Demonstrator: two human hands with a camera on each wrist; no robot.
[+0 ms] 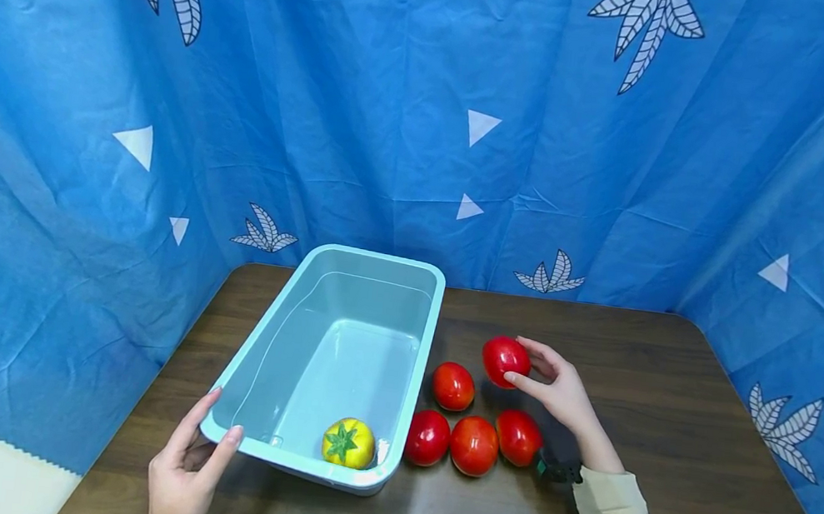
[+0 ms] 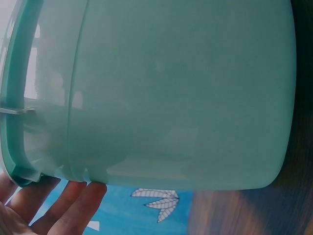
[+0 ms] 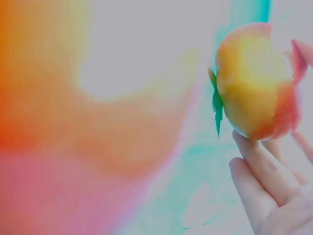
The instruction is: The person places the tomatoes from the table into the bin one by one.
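My right hand (image 1: 553, 385) pinches a red toy-like tomato (image 1: 504, 360) between thumb and fingers, above the table. In the right wrist view its green leafy top (image 3: 216, 105) points left, away from the fingers. My left hand (image 1: 189, 460) grips the near left corner of a light blue plastic tub (image 1: 407, 411), its thumb at the front rim and fingers along the left side. The left wrist view shows those fingertips (image 2: 95, 191) against the tub's outer wall. Inside the tub, at its near end, lies a yellow tomato (image 1: 354, 449) with a green top.
Several more red tomatoes (image 1: 473, 446) lie close together on the brown wooden table (image 1: 693, 454), just right of the tub. A blue patterned curtain (image 1: 426, 124) hangs behind and at both sides. A large, blurred orange shape (image 3: 98, 137) fills the left of the right wrist view.
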